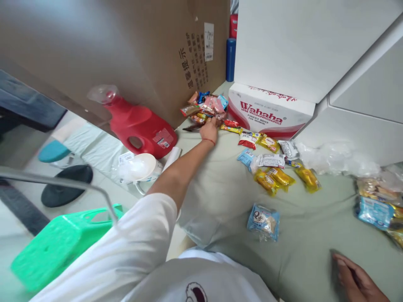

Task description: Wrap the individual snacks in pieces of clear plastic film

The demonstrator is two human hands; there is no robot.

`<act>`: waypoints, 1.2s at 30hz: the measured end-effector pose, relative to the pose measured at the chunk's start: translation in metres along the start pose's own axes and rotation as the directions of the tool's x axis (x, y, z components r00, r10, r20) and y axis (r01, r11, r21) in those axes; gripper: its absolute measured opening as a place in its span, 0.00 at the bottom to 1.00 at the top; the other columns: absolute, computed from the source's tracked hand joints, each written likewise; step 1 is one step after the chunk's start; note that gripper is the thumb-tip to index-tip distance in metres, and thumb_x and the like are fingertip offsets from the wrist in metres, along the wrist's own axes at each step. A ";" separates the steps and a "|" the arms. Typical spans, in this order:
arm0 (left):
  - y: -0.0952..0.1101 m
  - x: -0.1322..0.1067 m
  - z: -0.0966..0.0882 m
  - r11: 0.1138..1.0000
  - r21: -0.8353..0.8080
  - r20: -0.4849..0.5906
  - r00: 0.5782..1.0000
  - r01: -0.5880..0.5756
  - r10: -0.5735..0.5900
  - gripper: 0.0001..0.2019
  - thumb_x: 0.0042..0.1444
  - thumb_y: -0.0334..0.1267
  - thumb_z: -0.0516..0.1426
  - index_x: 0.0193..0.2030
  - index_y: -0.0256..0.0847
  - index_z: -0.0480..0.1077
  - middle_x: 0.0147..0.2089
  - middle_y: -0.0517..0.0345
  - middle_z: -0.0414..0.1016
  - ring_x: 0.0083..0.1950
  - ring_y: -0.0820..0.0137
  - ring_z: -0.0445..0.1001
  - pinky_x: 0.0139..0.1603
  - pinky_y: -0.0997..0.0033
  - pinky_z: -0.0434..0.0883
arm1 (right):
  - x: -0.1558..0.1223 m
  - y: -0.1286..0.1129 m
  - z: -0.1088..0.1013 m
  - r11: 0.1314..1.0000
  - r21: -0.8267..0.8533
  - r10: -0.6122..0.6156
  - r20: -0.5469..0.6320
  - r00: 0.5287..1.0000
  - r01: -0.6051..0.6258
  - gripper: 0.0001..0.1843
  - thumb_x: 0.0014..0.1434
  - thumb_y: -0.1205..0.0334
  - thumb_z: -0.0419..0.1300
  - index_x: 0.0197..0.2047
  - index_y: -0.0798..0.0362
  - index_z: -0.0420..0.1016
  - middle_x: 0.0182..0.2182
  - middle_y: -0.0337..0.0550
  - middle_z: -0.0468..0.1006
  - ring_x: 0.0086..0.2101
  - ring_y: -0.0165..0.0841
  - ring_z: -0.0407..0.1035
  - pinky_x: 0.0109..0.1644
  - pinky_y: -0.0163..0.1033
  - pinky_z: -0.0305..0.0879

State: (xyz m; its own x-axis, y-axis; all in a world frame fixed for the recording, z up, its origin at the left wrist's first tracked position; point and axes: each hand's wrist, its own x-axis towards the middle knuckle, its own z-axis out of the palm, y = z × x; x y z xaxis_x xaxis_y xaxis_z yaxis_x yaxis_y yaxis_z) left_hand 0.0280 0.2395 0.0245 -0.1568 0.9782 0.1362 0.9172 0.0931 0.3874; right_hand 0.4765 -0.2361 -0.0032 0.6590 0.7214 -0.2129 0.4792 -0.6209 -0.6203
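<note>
My left hand (210,131) reaches out to a heap of small wrapped snacks (206,105) against the cardboard box. Its fingers are bent closed at the near side of the heap; what they grip is hidden. My right hand (355,274) is low at the right over the green cloth, partly cut off by the frame, with its fingers loosely bent, a gap beside the thumb and nothing in it. Between the hands lie yellow packets (281,178), a red and white packet (247,140), a white packet (272,160) and a blue snack bag (263,222).
A white Wahaha carton (267,111) and a large brown cardboard box (151,50) stand behind. At left are a red jug (141,123), a white cup (147,167) and a green basket (63,243). Clear plastic wrap (340,157) and more snack packs (376,212) lie right.
</note>
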 end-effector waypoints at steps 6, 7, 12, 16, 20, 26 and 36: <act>-0.044 -0.118 -0.025 0.981 0.023 -0.011 0.982 -0.190 0.191 0.17 0.70 0.37 0.52 0.62 0.43 0.71 0.60 0.45 0.75 0.55 0.59 0.76 0.45 0.69 0.67 | 0.003 -0.009 0.018 1.000 0.004 -0.023 -0.047 0.999 0.023 0.29 0.55 0.33 0.59 0.49 0.44 0.83 0.47 0.46 0.86 0.44 0.58 0.80 0.57 0.64 0.75; -0.045 -0.140 -0.030 0.978 0.017 -0.025 0.977 -0.209 0.210 0.15 0.71 0.39 0.51 0.59 0.42 0.73 0.57 0.44 0.76 0.52 0.59 0.76 0.43 0.69 0.67 | 0.002 -0.008 0.020 0.999 -0.004 -0.048 -0.055 0.997 0.048 0.28 0.56 0.35 0.58 0.49 0.45 0.83 0.47 0.47 0.85 0.44 0.57 0.80 0.57 0.63 0.74; -0.019 -0.216 -0.051 0.894 -0.236 -0.149 0.923 -0.381 0.354 0.11 0.69 0.45 0.55 0.44 0.42 0.75 0.43 0.51 0.77 0.43 0.64 0.76 0.43 0.70 0.67 | -0.005 -0.007 0.024 0.970 -0.058 -0.241 -0.106 0.965 0.236 0.26 0.60 0.40 0.56 0.47 0.49 0.83 0.48 0.51 0.84 0.49 0.52 0.78 0.58 0.55 0.72; 0.040 -0.211 -0.053 0.625 -0.714 -0.242 0.949 -0.315 0.201 0.15 0.59 0.50 0.67 0.38 0.42 0.71 0.31 0.64 0.70 0.27 0.75 0.66 0.33 0.74 0.64 | -0.011 -0.007 0.027 0.945 -0.044 -0.328 -0.146 0.933 0.325 0.26 0.62 0.41 0.55 0.44 0.52 0.83 0.44 0.51 0.84 0.45 0.46 0.78 0.54 0.50 0.73; 0.106 -0.169 -0.048 -0.001 -0.998 0.060 0.998 0.060 0.010 0.14 0.63 0.44 0.64 0.35 0.43 0.64 0.28 0.69 0.68 0.17 0.82 0.53 0.19 0.78 0.51 | -0.012 -0.010 0.025 0.938 0.014 -0.345 -0.093 0.934 0.348 0.25 0.64 0.41 0.54 0.44 0.53 0.83 0.42 0.50 0.84 0.40 0.41 0.77 0.50 0.46 0.72; 0.133 -0.132 -0.052 -0.478 -0.712 0.520 0.844 0.514 0.133 0.24 0.77 0.35 0.39 0.27 0.39 0.60 0.20 0.68 0.64 0.12 0.83 0.40 0.14 0.80 0.45 | 0.030 -0.011 -0.030 0.950 -0.063 -0.313 -0.238 0.919 0.306 0.23 0.65 0.45 0.54 0.46 0.53 0.82 0.41 0.51 0.83 0.36 0.41 0.75 0.47 0.47 0.72; 0.098 -0.159 -0.085 -0.284 -0.774 0.434 0.801 0.566 0.414 0.27 0.75 0.37 0.35 0.25 0.41 0.61 0.12 0.70 0.42 0.13 0.78 0.32 0.14 0.75 0.42 | 0.235 -0.033 -0.158 0.699 -0.612 -0.275 0.249 0.929 0.371 0.65 0.40 0.62 0.79 0.76 0.68 0.53 0.73 0.74 0.53 0.74 0.53 0.41 0.71 0.50 0.41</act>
State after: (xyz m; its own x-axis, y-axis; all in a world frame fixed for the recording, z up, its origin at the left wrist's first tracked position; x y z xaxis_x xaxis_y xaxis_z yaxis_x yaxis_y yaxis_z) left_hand 0.1118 0.0772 0.1180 0.4127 0.9021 -0.1261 -0.6327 0.3835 0.6728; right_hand 0.7071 -0.0942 0.0866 0.3360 0.9170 -0.2151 0.9339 -0.3540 -0.0503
